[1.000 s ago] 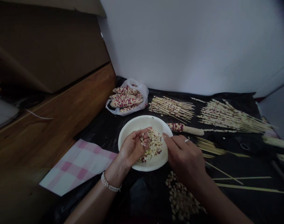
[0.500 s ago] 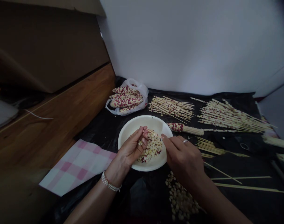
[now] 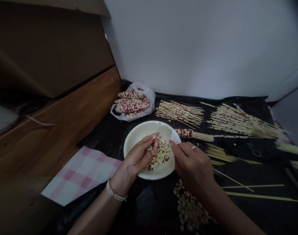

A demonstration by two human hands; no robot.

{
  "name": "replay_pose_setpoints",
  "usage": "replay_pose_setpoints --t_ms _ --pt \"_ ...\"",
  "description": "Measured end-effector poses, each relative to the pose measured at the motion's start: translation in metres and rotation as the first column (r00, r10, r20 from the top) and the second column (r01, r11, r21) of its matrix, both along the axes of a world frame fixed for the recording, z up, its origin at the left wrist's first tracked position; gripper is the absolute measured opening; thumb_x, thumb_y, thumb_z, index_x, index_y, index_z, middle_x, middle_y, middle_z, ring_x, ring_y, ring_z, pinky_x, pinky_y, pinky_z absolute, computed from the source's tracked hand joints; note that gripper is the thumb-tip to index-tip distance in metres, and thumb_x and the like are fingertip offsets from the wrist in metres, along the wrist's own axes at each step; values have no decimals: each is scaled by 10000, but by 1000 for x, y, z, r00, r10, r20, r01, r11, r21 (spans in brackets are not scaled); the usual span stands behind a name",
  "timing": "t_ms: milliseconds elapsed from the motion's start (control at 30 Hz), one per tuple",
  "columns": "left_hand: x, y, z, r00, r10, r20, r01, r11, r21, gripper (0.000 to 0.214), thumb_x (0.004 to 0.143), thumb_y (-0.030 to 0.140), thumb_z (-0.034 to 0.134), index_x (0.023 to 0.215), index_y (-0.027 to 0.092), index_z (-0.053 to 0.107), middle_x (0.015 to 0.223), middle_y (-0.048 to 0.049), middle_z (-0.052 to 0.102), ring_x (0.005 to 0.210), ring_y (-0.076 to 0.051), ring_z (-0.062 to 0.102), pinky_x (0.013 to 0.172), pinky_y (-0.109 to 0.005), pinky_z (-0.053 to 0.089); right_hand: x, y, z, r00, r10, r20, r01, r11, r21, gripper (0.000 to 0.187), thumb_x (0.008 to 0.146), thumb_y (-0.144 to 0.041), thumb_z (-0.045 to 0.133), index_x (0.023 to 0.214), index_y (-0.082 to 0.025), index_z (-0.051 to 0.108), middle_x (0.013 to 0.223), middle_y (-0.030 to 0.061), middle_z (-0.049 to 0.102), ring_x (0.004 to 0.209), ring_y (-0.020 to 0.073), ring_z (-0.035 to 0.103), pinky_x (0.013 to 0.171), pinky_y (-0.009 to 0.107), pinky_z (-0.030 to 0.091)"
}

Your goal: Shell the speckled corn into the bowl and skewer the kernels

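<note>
From my remote seat I see a black sheet (image 3: 256, 174) spread beside wood (image 3: 73, 117). Directly on it lie a white bowl (image 3: 133, 143), a plastic bag (image 3: 151, 109) of cobs (image 3: 132, 107), 2 bundles of kernel-strung sticks (image 3: 237, 123), a partly stripped cob (image 3: 195, 134), bare sticks (image 3: 220, 153) and loose kernels (image 3: 191, 209); a pink-checked piece (image 3: 81, 176) crosses its left edge.

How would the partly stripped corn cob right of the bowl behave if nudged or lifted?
The corn cob would probably roll if pushed sideways, being long and rounded. It looks stiff, lying straight, so it should lift without sagging. Its stripped end suggests the remaining kernels could come loose too.
</note>
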State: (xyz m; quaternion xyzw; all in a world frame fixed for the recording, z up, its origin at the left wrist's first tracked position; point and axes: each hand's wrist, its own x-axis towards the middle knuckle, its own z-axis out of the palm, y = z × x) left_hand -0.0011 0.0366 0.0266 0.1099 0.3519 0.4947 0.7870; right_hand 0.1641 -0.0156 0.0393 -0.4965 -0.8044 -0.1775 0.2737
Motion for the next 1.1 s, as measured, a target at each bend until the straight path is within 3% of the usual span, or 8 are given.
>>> replay_pose_setpoints --t_ms 267,800,1100 --pt "-4 1 -2 1000 27 -15 -27 999 -44 186 798 21 627 945 91 717 861 -85 721 736 -108 693 645 -135 570 0 0 -2 1000 1 0 -1 1000 17 267 857 -98 510 1078 -67 657 725 56 608 693 174 519 602 312 361" --pt "-3 1 0 999 41 3 -41 996 -73 153 802 23 622 914 77 710 841 -93 721 754 -135 703 628 -144 578 0 -1 -1 1000 -6 20 6 1000 2 259 855 -103 536 1077 -53 659 741 64 616 703 182 519 627 313 366" --pt "-4 2 -4 998 57 28 -54 994 -96 242 802 14 611 1000 123 697 885 -75 725 777 -119 708 663 -137 580 0 -1 -2 999 -13 34 13 1000 1 263 861 -108 526 1089 -72 653 747 64 621 715 175 518 627 304 374"
